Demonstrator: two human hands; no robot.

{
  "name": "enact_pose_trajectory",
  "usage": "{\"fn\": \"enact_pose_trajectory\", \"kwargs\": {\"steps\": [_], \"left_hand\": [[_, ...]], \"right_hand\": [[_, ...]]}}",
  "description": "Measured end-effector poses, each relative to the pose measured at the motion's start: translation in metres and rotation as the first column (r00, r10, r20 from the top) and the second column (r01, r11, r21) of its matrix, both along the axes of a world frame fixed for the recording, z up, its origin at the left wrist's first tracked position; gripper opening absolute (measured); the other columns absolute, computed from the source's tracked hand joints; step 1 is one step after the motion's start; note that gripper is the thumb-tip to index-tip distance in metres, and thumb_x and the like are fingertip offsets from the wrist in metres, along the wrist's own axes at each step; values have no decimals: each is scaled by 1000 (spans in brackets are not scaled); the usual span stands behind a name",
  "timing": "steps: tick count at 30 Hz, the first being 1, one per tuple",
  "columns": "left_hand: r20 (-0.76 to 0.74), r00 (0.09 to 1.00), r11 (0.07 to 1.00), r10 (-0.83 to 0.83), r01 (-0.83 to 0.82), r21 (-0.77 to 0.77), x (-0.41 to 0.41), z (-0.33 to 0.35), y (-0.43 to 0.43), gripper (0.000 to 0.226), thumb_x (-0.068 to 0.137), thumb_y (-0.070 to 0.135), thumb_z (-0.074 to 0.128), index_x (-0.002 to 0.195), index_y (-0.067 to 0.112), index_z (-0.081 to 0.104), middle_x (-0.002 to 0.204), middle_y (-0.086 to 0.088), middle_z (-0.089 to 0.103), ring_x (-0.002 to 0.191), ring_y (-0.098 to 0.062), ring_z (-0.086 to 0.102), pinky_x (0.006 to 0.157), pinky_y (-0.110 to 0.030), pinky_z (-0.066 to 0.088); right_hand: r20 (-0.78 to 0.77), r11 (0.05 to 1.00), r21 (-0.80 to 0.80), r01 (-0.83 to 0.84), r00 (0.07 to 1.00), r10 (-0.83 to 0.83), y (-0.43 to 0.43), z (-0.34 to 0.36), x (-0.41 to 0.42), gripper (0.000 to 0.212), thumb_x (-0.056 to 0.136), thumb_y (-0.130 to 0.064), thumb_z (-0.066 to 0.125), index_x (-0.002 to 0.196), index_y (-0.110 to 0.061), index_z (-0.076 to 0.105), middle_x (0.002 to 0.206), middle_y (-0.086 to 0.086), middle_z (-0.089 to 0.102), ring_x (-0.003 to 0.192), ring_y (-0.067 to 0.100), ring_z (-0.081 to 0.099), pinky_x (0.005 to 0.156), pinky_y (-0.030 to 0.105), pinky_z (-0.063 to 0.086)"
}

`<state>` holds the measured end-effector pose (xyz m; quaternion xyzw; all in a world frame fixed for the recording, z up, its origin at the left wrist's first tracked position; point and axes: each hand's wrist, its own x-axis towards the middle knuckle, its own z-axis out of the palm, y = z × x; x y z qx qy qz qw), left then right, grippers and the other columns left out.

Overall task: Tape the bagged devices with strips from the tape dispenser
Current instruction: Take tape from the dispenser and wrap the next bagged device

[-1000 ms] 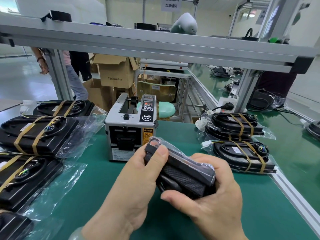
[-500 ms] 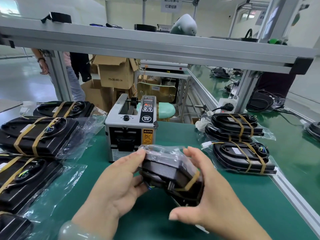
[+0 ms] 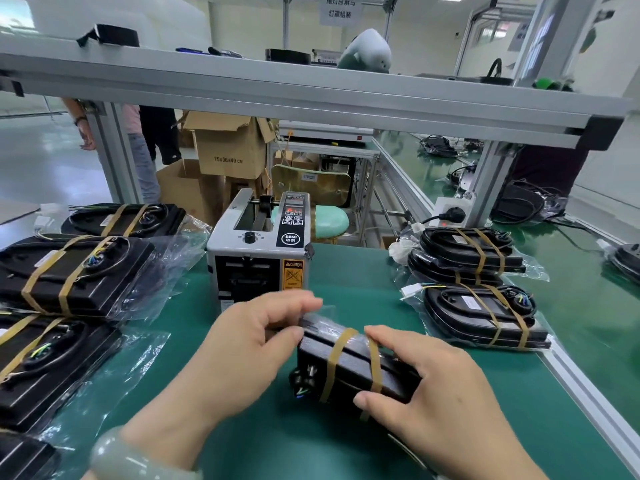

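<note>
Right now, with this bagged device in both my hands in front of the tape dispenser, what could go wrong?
1. Coloured wires stick out at the left end of the bagged device, beside your left hand; squeezing there may pinch them.
2. One tape strip seems to end loose below the thumb of your right hand; it may peel or catch on the green mat.
</note>
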<state>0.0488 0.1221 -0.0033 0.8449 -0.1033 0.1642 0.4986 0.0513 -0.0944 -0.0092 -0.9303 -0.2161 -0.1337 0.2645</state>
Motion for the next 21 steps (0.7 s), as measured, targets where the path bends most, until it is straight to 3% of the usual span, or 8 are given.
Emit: {"fn": "enact_pose_trajectory", "kwargs": {"steps": [3,6,9,11,14,17,19,21], "left_hand": [[42,999,994,-17,12,110,6,4,10,45,83,-3,68,90,42,70,98,34,65,99,17,58,86,3,34],[-27,996,983,-84,87,159,8,6,21,44,85,-6,65,100,35,70,96,38,65,95,16,60,83,2,37],[1,999,970,-51,49,237,11,8,25,45,85,0,67,89,44,68,91,31,68,89,9,63,79,-1,41],[-7,1000,963,-21,22,269,13,10,26,42,86,5,67,81,47,67,83,18,71,79,-2,64,72,-9,45],[-125,992,957,-22,57,283,16,12,27,34,89,11,62,72,40,65,72,13,68,63,-4,56,60,-11,43],[-307,951,987,-30,77,142,25,11,23,26,90,9,57,73,27,66,65,13,63,58,1,49,59,-11,40],[-445,894,999,-44,51,5,31,5,17,25,89,5,54,74,21,67,59,8,58,56,-4,48,61,-17,40],[-509,853,991,-112,58,-120,34,0,12,24,91,3,54,78,17,69,66,-2,58,65,-13,48,69,-22,41]], "right_hand": [[10,1000,2,-9,1000,9,1,0,0,69,52,-54,69,120,-42,63,114,-27,64,107,3,60,91,24,46],[-16,999,17,-46,999,47,-1,1,1,65,52,-55,69,116,-46,61,108,-36,60,103,-1,59,89,21,46],[-36,996,0,-93,995,93,0,2,2,69,51,-56,68,115,-58,42,96,-52,50,105,-6,55,88,16,44],[-43,994,-7,-113,993,113,0,2,2,77,50,-58,66,117,-61,28,105,-54,45,107,-7,52,88,13,42],[-45,989,-30,-144,989,143,-2,2,3,74,51,-60,62,117,-59,28,119,-46,39,104,-7,51,85,11,42],[-49,984,-54,-169,985,166,-3,3,3,74,52,-57,65,117,-57,29,117,-42,44,102,-6,52,85,12,42],[-66,978,-65,-199,979,194,-4,2,4,78,53,-54,70,120,-57,29,114,-39,48,104,-6,51,88,13,41],[-77,970,-83,-227,972,221,-5,2,3,85,57,-53,71,127,-61,23,116,-34,48,107,-7,48,91,11,38]]}}
